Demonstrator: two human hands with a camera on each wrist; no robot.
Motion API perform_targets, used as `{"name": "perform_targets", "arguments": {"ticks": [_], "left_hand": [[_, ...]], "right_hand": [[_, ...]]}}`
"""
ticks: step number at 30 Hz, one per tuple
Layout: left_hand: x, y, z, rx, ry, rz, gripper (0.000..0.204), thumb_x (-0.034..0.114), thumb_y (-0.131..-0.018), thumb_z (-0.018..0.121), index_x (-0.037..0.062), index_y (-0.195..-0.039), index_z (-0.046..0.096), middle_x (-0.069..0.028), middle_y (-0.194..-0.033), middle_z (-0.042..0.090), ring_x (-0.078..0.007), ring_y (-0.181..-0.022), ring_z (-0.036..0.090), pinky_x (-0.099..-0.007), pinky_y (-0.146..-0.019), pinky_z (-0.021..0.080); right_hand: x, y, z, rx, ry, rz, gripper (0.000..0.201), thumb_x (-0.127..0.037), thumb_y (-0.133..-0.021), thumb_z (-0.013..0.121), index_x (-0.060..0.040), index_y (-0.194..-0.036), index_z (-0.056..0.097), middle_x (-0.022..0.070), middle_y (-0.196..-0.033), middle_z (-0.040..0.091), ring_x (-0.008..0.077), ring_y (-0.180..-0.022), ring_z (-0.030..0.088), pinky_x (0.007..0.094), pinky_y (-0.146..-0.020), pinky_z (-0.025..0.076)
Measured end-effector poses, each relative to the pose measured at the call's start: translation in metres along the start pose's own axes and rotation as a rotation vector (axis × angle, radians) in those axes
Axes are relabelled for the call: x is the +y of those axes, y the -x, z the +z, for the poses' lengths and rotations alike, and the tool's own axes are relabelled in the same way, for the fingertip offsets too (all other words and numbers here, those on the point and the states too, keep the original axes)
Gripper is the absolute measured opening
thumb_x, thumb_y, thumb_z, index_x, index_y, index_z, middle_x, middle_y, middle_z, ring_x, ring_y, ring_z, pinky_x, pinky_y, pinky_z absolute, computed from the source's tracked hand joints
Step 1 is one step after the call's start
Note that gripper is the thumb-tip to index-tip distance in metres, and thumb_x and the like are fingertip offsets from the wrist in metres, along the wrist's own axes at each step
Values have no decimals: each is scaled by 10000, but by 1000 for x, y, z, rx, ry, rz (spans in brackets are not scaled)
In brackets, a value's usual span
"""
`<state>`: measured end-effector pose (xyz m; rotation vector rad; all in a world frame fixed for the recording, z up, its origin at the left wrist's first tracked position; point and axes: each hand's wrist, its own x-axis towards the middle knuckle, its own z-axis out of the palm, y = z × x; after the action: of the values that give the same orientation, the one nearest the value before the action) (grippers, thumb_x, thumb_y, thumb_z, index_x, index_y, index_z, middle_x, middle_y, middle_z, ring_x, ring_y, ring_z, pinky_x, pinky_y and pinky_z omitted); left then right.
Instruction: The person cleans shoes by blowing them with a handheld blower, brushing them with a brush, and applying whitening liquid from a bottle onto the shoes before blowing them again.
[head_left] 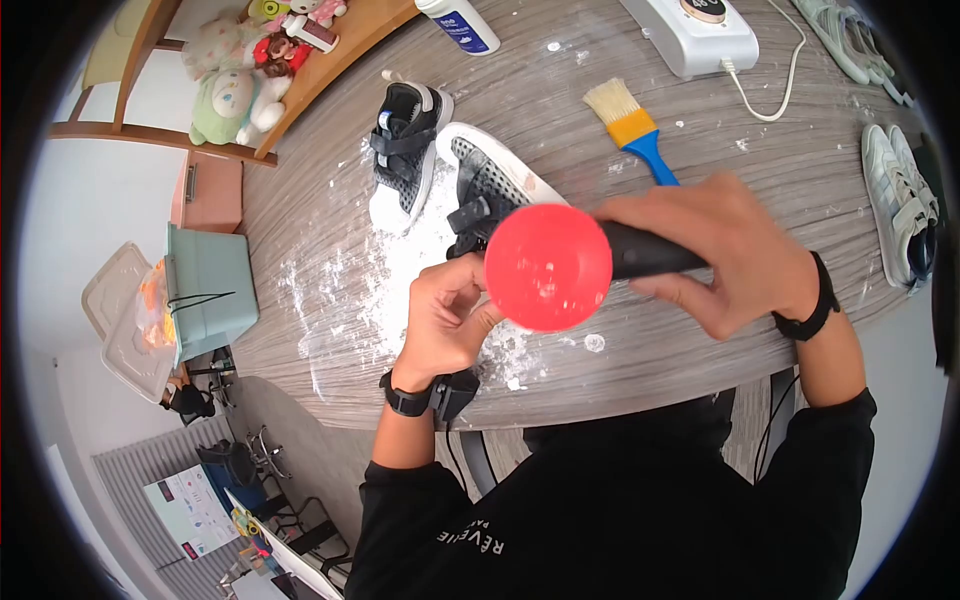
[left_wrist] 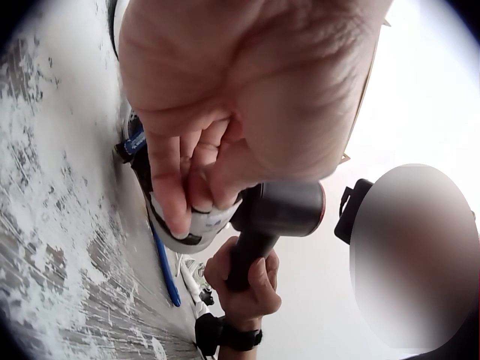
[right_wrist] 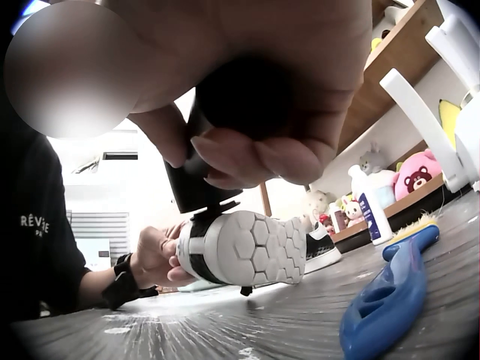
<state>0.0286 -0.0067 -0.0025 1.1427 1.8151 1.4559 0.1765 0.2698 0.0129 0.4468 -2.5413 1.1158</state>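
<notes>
A black hair dryer point(head_left: 550, 268) with a red round back is gripped by its handle in my right hand point(head_left: 735, 255). Its narrow nozzle point(right_wrist: 206, 208) sits right at the upper side of a black-and-white sneaker point(head_left: 490, 180). My left hand point(head_left: 440, 325) pinches that sneaker near one end; in the right wrist view the shoe lies tipped, its white patterned sole point(right_wrist: 262, 247) toward the camera. From above, the dryer hides part of the sneaker. The matching sneaker point(head_left: 405, 145) stands beside it on the table point(head_left: 330, 250), among white powder.
A brush point(head_left: 640, 135) with a blue handle lies beyond my right hand. At the far side stand a white bottle point(head_left: 465, 28) and a white corded device point(head_left: 695, 40). Pale sneakers point(head_left: 895, 200) sit at the right, plush toys point(head_left: 230, 105) on a wooden shelf at upper left.
</notes>
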Motion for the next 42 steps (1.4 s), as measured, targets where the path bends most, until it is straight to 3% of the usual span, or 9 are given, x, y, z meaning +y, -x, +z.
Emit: {"name": "perform_targets", "arguments": {"ticks": [3,5,10,17,21,25,27,36,42], "left_hand": [[-9,0,-1,-73,69,-111,134,-120,-864,729,-54,-972,684,-129,-964,729,-167,-874,696,-289,-790,549],[-6,-1,-3,-93,16,-116,150,-113,-841,743,-40,-959,687,-121,-922,734,-167,-859,706,-285,-770,547],[5,-5,-14,-238,-270,-180,144,-89,-832,774,-40,-938,690,-98,-912,717,-152,-806,656,-292,-760,530],[5,-6,-19,-212,-312,-143,139,-98,-831,768,-39,-932,692,-89,-897,709,-152,-825,654,-290,-760,518],[-6,-6,-21,-134,-135,-101,121,-122,-843,718,-37,-919,677,-90,-882,710,-158,-818,682,-291,-788,556],[-12,-5,-25,-120,-44,-105,122,-122,-855,709,-38,-939,684,-82,-898,709,-154,-829,681,-293,-783,553],[-8,-5,-28,-185,-49,-184,157,-116,-851,735,-41,-978,681,-84,-949,701,-158,-910,678,-304,-850,545],[-11,-5,-32,-191,-83,-86,123,-85,-862,724,-38,-972,692,-77,-941,714,-158,-884,680,-314,-851,560],[-10,-4,-33,-192,-99,-69,115,-62,-854,735,-32,-958,696,-75,-921,718,-158,-872,683,-326,-845,569]], "right_hand": [[12,-2,4,94,-79,-7,469,-172,-804,767,-65,-1240,631,156,-882,700,393,-741,660,441,-634,494],[12,-3,2,95,-13,148,463,-169,-798,773,-65,-1228,635,169,-875,697,413,-766,657,453,-655,491],[14,-3,-9,-7,-77,55,451,-155,-798,766,-58,-1221,641,181,-868,692,407,-754,650,439,-654,487],[13,-6,-7,151,-35,57,444,-140,-784,770,-41,-1204,666,193,-917,705,406,-759,655,424,-658,502],[3,-8,-11,73,-125,-63,474,-124,-776,778,-38,-1227,662,198,-953,719,408,-788,672,414,-682,522],[3,-7,-7,-50,8,84,490,-106,-775,791,-19,-1241,667,216,-1031,728,427,-880,692,402,-756,553],[2,-10,-9,159,96,95,477,-104,-790,782,-3,-1242,669,235,-1050,724,426,-890,695,391,-780,557],[-11,-13,-10,-73,-25,62,520,-67,-770,800,37,-1259,659,263,-1074,724,390,-937,727,382,-851,550],[-3,-13,-12,183,33,207,466,-82,-822,772,41,-1258,662,223,-1044,745,297,-933,744,357,-849,550]]}}
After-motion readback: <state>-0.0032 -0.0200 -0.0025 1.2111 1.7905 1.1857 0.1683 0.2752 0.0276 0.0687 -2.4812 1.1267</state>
